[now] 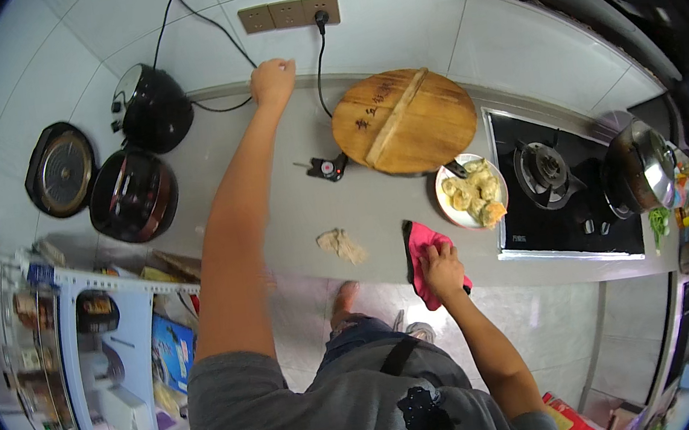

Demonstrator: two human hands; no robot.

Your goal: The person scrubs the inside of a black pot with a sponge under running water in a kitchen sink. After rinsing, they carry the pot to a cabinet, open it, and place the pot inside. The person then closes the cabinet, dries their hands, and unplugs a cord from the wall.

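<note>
My left hand (274, 83) is closed at the back of the counter near the tiled wall, gripping a black power cord (222, 108) that bends at the fist. At the counter's front edge, my right hand (443, 269) grips a pink cloth with black edging (420, 245); part of it hangs over the edge. Left of the cloth lies a crumpled beige rag (342, 245). A round wooden lid (430, 121) with a bar handle covers most of a dark pan. Beside it sits a black dial control (327, 169) with a red light. A plate (455, 215) of yellowish cooked food stands at the lid's right.
A black air fryer body (168, 117) and an open multicooker (130, 202) occupy the left corner. Wall sockets (287, 14) hold one plug. On the right are a gas hob (553, 234) and a lidded steel pot (639, 169). A shelf rack (134, 344) stands at lower left.
</note>
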